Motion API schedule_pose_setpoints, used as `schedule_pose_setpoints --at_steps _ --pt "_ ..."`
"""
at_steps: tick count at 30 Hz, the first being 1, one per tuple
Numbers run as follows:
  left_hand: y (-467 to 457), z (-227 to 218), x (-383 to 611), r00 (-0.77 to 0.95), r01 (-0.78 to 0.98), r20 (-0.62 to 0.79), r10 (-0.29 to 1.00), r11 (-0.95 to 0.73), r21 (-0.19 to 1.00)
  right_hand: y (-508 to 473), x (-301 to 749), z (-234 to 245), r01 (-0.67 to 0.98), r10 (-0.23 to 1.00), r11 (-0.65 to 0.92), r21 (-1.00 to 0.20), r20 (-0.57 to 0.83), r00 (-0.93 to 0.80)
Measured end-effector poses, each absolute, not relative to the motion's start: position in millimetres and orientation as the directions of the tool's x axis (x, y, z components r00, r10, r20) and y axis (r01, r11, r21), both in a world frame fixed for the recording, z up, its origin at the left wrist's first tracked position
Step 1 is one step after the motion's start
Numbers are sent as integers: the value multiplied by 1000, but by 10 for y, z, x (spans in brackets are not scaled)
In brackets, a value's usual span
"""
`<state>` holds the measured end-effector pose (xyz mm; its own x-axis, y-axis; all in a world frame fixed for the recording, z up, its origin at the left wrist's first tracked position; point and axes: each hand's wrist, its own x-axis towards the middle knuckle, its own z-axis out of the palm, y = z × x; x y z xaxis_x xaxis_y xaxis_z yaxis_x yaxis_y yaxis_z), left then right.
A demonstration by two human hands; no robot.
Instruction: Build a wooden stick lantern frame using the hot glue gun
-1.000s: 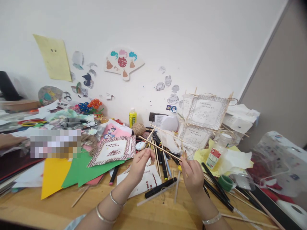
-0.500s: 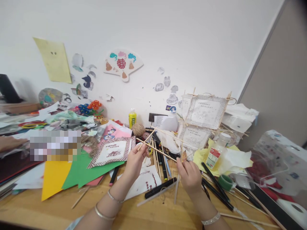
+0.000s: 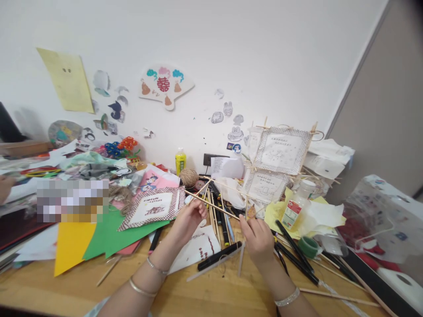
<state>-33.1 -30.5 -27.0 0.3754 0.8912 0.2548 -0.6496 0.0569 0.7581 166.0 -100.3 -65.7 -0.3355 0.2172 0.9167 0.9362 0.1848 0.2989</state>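
As both forearms angled in from the near edge of the table [image 3: 205, 296], the left hand [image 3: 190, 216] was pinched shut on a thin wooden stick [image 3: 214, 206], just in front of the ball of twine [image 3: 189, 177]. The right hand [image 3: 258, 237], in front and to the right of the twine, gripped the stick's other end, fingers curled. A black marker [image 3: 220, 256] lay in front of the twine, between the wrists.
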Motion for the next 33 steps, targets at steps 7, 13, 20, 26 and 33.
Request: schedule_pose_setpoints --at_steps 7,13,20,26,33 --pt "-468 -246 -367 697 -215 278 662 -177 960 -953 1716 -684 963 227 231 135 955 -189" --pt "-580 -198 -397 959 106 -8 284 -331 938 -993 1748 -625 908 294 351 -230 947 126" --pt "-386 -177 -495 792 -1 253 556 -413 911 -935 1852 -571 358 402 481 -801 563 722" --pt "-144 -211 -544 312 33 360 880 -388 921 -868 1837 -495 -257 717 542 -800 280 639" --pt "-151 -355 -414 451 2 266 852 -298 954 -863 1763 -515 -353 796 489 -797 243 555"
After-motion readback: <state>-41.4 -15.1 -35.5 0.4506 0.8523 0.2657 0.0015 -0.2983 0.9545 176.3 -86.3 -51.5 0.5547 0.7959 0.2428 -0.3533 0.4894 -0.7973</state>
